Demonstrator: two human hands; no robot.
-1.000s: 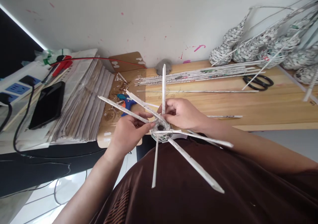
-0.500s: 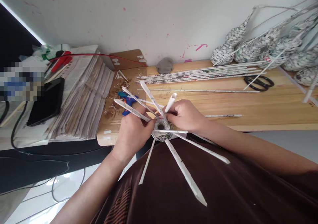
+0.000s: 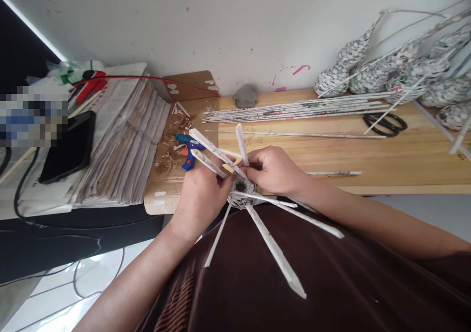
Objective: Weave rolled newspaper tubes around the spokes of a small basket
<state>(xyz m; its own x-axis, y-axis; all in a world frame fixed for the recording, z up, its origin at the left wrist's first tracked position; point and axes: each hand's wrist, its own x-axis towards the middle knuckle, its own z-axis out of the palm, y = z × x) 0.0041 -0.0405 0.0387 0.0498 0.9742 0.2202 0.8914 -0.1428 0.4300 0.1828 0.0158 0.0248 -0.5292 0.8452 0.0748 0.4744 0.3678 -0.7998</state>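
While the hands and paper strips [image 3: 275, 251] are hiding several fingertips, the left hand [image 3: 200, 194] is pinching the left rim of the woven piece [image 3: 240, 203], which is sitting between both hands; the right hand [image 3: 274, 170], fingers curled, is clamping its far side. A pixelated patch [image 3: 33, 116] is masking something leftmost.

Your garment [image 3: 338, 273] is dark brown, with soft folds. Its left side carries a panel [image 3: 175, 306] of narrow orange-brown and black stripes; a small pale mark [image 3: 375, 300] sits at right. Your left hand [image 3: 200, 192] and right hand [image 3: 275, 170] are bare.
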